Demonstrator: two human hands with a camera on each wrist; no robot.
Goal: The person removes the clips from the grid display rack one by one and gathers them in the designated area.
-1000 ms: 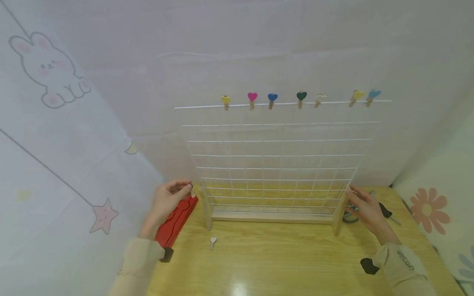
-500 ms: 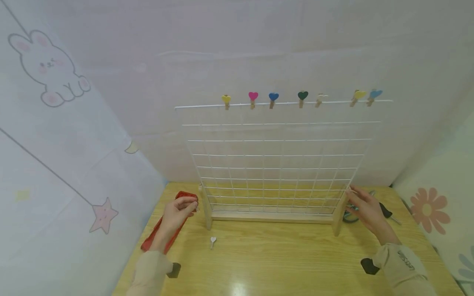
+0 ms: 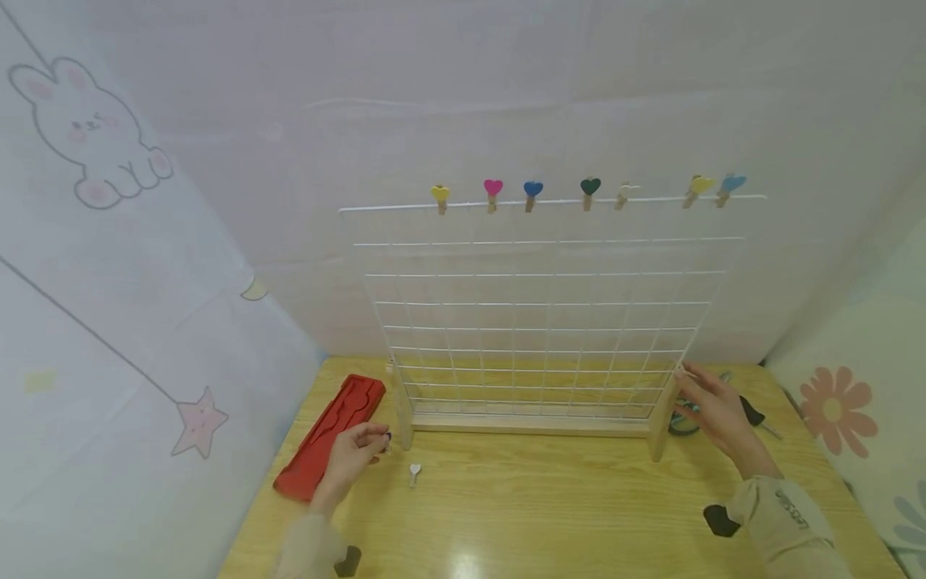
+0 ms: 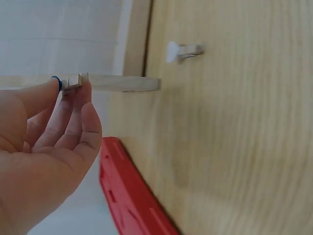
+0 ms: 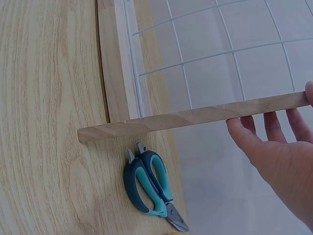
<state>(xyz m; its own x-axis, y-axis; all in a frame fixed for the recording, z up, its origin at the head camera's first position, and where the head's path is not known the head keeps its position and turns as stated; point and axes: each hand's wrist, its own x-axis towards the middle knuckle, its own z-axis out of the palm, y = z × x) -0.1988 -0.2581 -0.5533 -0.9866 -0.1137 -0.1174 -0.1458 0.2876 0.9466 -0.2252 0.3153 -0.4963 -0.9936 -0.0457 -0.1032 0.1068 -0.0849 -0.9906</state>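
My left hand (image 3: 350, 458) pinches a small wooden clothespin (image 4: 74, 82) between thumb and fingers, above the table left of the rack. A dark blue end shows on it. A second clothespin, with a white heart (image 3: 415, 470), lies on the table to the right of that hand. The white wire grid rack stands upright in a wooden base (image 3: 531, 425). Several heart clothespins, among them a pink one (image 3: 493, 188) and a dark green one (image 3: 590, 186), sit along its top wire. My right hand (image 3: 716, 402) grips the rack's right wooden post (image 5: 195, 117).
A red tray with moulded hollows (image 3: 307, 466) lies at the table's left. Teal-handled scissors (image 5: 129, 183) rest behind the right post, near a black-handled tool (image 3: 752, 412) with a thin shaft. Printed cloth hangs behind and at both sides.
My left hand has come away from the red tray's far end, toward me and slightly right, carrying the clothespin. The tray has shifted a little left. My right hand stays on the post.
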